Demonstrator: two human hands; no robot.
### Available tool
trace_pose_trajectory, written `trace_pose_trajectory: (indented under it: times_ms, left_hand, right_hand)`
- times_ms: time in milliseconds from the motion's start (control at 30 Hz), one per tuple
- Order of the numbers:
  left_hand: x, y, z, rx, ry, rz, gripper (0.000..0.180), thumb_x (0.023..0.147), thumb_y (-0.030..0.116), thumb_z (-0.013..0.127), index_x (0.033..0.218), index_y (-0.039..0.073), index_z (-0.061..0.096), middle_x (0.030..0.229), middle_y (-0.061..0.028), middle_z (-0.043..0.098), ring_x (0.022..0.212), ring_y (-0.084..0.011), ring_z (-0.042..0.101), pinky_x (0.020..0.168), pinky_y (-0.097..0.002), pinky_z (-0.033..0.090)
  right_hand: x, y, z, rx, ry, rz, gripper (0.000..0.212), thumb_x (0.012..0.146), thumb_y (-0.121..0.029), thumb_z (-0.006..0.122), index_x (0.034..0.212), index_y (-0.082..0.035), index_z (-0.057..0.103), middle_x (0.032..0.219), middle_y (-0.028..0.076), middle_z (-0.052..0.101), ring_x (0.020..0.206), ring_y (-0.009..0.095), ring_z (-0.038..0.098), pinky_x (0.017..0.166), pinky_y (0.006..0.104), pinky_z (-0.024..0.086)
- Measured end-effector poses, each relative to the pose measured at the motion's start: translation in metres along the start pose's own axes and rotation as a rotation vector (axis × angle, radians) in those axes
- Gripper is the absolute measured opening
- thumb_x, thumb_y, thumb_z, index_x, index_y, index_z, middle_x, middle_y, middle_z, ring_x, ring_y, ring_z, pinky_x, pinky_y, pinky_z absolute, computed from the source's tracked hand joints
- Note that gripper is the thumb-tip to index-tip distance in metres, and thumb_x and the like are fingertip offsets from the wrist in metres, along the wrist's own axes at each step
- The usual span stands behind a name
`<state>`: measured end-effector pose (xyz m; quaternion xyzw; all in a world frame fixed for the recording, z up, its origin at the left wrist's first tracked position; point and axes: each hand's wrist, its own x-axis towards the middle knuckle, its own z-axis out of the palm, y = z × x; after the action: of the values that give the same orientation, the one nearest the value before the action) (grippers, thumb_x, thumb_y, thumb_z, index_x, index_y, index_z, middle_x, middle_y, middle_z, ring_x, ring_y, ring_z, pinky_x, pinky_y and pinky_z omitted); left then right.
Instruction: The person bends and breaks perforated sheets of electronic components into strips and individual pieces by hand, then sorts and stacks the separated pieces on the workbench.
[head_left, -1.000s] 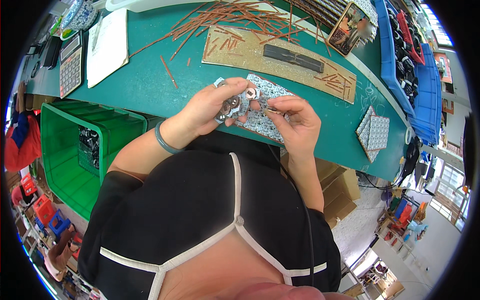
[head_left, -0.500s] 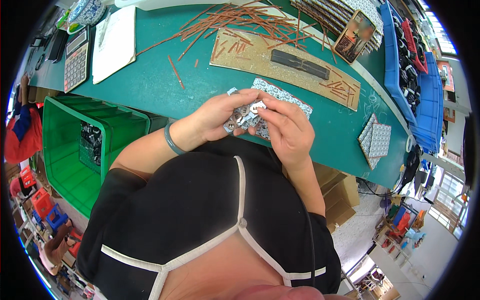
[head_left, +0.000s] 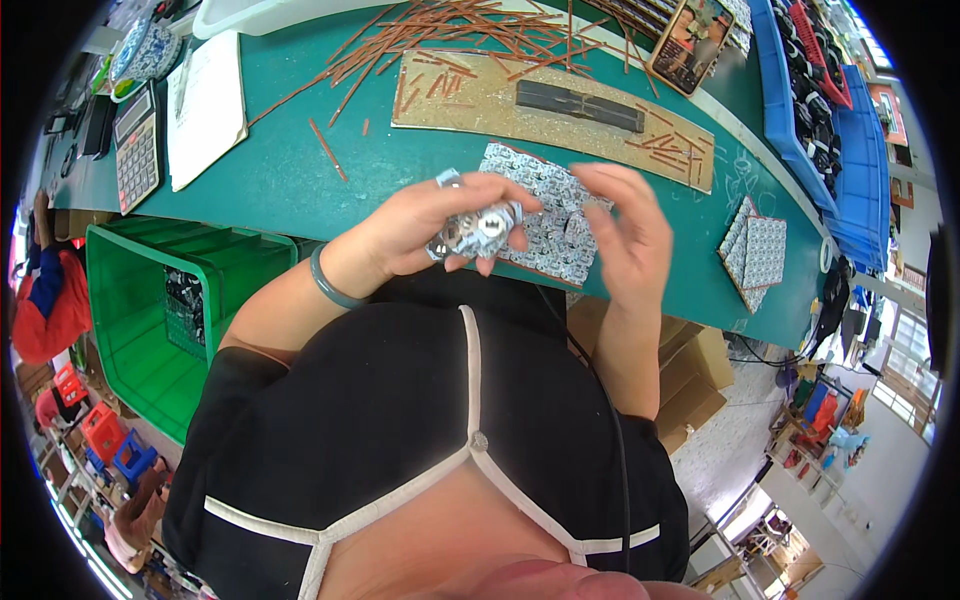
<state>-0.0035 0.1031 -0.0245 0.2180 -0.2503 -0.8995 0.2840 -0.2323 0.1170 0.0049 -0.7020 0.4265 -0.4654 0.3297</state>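
My left hand (head_left: 415, 215) is closed around a handful of small silvery-white flat pieces (head_left: 478, 232), which show between its thumb and fingers. Under and beyond that hand lies a square panel (head_left: 545, 185) covered in rows of similar small whitish pieces, with a brown strip along its far edge. Over the panel's right side is my right hand (head_left: 635, 235), thumb and fingers apart and a little blurred; I see nothing held in it. The green worktop (head_left: 400, 155) carries the panel.
A tan board (head_left: 470, 105) with a dark bar (head_left: 580, 107) and short brown strips lies beyond the panel. Brown sticks (head_left: 440, 35), a phone (head_left: 690, 45), stacked panels (head_left: 755, 250), blue bins (head_left: 858, 185), a notebook (head_left: 205, 120), a calculator (head_left: 138, 160) and a green crate (head_left: 140, 300) surround it.
My right hand has moved away from the left hand's pieces to the right, its fingers spreading apart. The left hand keeps its handful. The whole view has shifted slightly.
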Motion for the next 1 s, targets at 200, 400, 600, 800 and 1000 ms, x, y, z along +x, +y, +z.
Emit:
trace_pose_trajectory:
  times_ms: [200,400,600,800,1000]
  left_hand:
    - [0.0,-0.012,0.006,0.049,-0.077,-0.191,0.032,0.097,0.026,0.045,0.11,-0.001,0.057,0.09,-0.0176,0.067,0.063,-0.0212,0.067,0.038,-0.0193,0.044]
    - [-0.003,-0.015,-0.001,-0.041,-0.184,-0.193,0.038,0.096,0.032,0.045,0.118,0.001,0.048,0.096,-0.0204,0.065,0.064,-0.0221,0.068,0.038,-0.0192,0.045]
    - [0.002,-0.007,-0.002,-0.068,-0.189,-0.172,0.054,0.099,0.045,0.031,0.117,0.0,0.053,0.092,-0.0184,0.065,0.064,-0.02,0.068,0.039,-0.0177,0.044]
    - [0.012,-0.009,-0.014,-0.209,-0.072,-0.058,0.047,0.1,0.039,0.031,0.116,0.001,0.054,0.09,-0.0155,0.065,0.065,-0.0237,0.067,0.039,-0.0214,0.045]
    - [0.011,0.0,-0.015,-0.217,0.002,0.094,0.042,0.099,0.034,0.035,0.113,0.0,0.055,0.089,-0.0152,0.065,0.063,-0.0222,0.066,0.039,-0.0221,0.044]
  right_hand:
    - [0.024,-0.006,0.03,0.263,-0.467,-0.054,0.04,0.097,-0.026,0.046,0.119,0.005,0.057,0.115,0.014,0.06,0.109,0.024,0.055,0.094,0.0319,0.04]
    - [0.016,-0.01,0.024,0.657,-0.55,0.434,0.045,0.098,-0.026,0.044,0.131,0.003,0.045,0.118,0.014,0.058,0.106,0.019,0.056,0.091,0.0295,0.042]
    - [0.005,0.016,-0.001,0.357,-0.006,0.215,0.031,0.091,-0.018,0.059,0.116,0.0,0.06,0.103,0.008,0.061,0.083,0.013,0.059,0.075,0.0248,0.047]
    - [-0.013,0.021,-0.002,-0.731,-0.009,0.123,0.015,0.073,-0.018,0.074,0.084,-0.01,0.07,0.085,0.003,0.059,0.077,0.021,0.056,0.068,0.0327,0.042]
    - [-0.014,0.018,0.011,-0.439,0.056,0.086,0.017,0.066,-0.01,0.077,0.081,-0.008,0.069,0.081,0.003,0.062,0.077,0.021,0.06,0.068,0.0339,0.044]
